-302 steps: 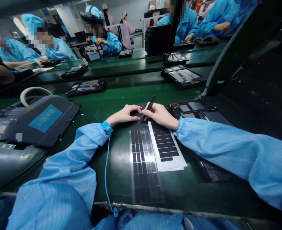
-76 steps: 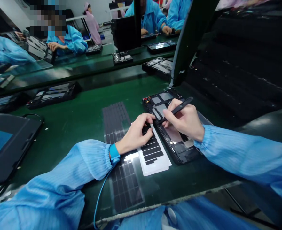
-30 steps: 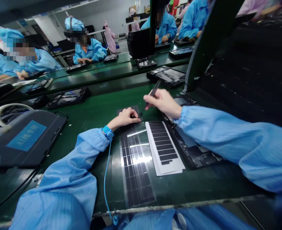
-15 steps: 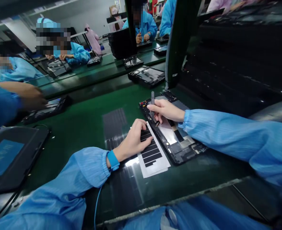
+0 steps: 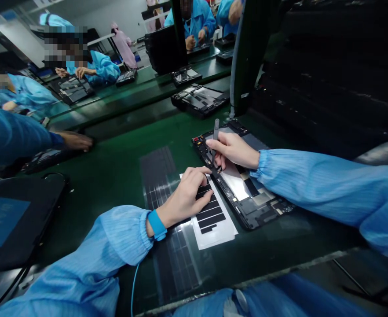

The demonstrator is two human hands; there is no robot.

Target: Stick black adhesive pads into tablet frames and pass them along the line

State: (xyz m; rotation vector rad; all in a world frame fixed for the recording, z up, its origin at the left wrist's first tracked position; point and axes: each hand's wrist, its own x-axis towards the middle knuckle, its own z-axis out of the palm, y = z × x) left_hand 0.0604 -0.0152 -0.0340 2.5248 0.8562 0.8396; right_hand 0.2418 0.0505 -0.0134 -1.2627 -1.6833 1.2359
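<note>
My right hand (image 5: pixel 234 149) is closed round dark tweezers (image 5: pixel 215 137), tip down on the left edge of an opened black tablet (image 5: pixel 247 185) lying on the green bench. My left hand (image 5: pixel 187 193) rests with fingers spread and flat on a white sheet of black adhesive strips (image 5: pixel 214 215), just left of the tablet. A blue wrist strap (image 5: pixel 156 224) with a blue cord sits on my left wrist. Under the white sheet lies a clear film of dark strips (image 5: pixel 161 180).
A dark machine with a blue label (image 5: pixel 5 220) stands at the left. A co-worker's hand (image 5: pixel 77 141) reaches onto a tablet on the belt at the left. More opened tablets (image 5: pixel 199 97) lie on the belts beyond. A black rack (image 5: pixel 312 79) fills the right.
My right hand came back from the far end of the film to the tablet's left edge, tweezers now upright. My left hand slid onto the white strip sheet. A co-worker's arm came in at left.
</note>
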